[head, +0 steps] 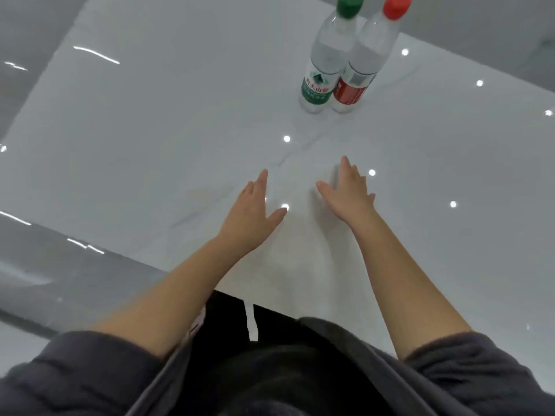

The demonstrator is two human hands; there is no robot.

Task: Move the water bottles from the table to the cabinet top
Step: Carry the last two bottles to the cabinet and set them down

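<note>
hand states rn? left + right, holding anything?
Left hand: open, fingers straight, holding nothing, over the table.
Right hand: open, fingers straight, holding nothing; apart from both bottles.

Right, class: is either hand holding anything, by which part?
Nothing is held: left hand and right hand are open, short of the green-capped clear bottle and red-capped clear bottle.

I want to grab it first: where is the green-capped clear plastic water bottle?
Head view: the green-capped clear plastic water bottle stands upright on the glossy white table, upper centre-right, immediately left of the red-capped clear plastic bottle.
</note>
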